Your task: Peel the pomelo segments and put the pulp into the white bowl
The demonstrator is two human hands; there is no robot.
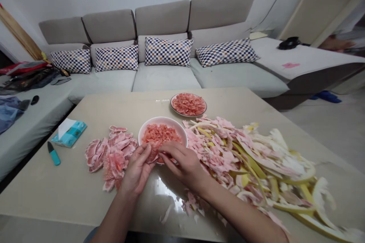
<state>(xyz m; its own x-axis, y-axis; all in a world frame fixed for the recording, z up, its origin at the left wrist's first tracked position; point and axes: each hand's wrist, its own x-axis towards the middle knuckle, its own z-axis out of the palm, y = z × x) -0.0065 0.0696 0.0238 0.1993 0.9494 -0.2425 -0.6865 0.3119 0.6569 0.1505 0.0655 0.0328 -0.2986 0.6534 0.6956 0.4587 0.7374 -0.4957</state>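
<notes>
Between my two hands, at the near rim of a white bowl (182, 131), is a pink pomelo segment (153, 151). My left hand (138, 169) pinches it from the left with thumb and fingers. From the right, my right hand (184, 165) has its fingertips closed on the same segment. Loose pomelo flesh (161, 133) fills much of the bowl. Left of the bowl lies a pile of pomelo segments (115, 155), many with pale membrane on them. A heap of peel and pink membrane (242, 159) spreads to the right of my right hand.
A plate of pomelo flesh (188, 104) stands beyond the bowl. On the left are a tissue pack (70, 133) and a teal-handled knife (54, 154). A sofa (168, 77) with checked cushions runs behind the table (122, 106). Membrane scraps (191, 203) lie near the front edge.
</notes>
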